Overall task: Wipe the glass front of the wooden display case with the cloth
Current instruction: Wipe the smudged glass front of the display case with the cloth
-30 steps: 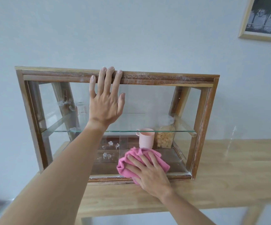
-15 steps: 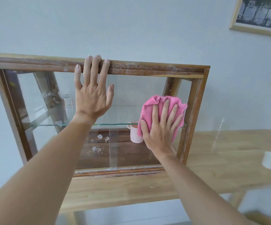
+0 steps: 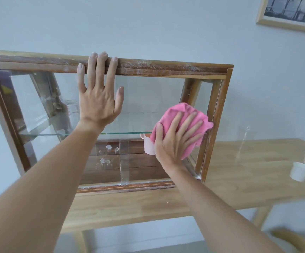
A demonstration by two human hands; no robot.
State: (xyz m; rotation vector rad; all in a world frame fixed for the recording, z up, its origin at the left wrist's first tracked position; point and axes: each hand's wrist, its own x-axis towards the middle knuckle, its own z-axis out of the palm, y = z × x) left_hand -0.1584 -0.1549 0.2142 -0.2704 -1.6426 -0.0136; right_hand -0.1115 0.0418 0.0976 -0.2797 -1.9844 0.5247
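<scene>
A rectangular wooden display case (image 3: 166, 69) with a worn brown frame stands on a light wooden table (image 3: 248, 179) against a pale wall. The left hand (image 3: 98, 99) lies flat against the upper part of the glass front (image 3: 144, 99), its fingers spread apart and their tips resting over the top rail of the frame, gripping nothing. The right hand (image 3: 175, 141) presses a crumpled pink cloth (image 3: 182, 115) against the glass near the case's right post, fingers splayed over the fabric at about the height of the inner glass shelf (image 3: 122, 133). Behind the glass, a pale pink cup (image 3: 148, 147) stands on the case floor, partly hidden by the right hand. On the table to the right of the case stand 2 small white cups (image 3: 301, 171) and a clear plastic bottle (image 3: 244, 141). A framed picture (image 3: 294, 13) hangs on the wall at upper right.
</scene>
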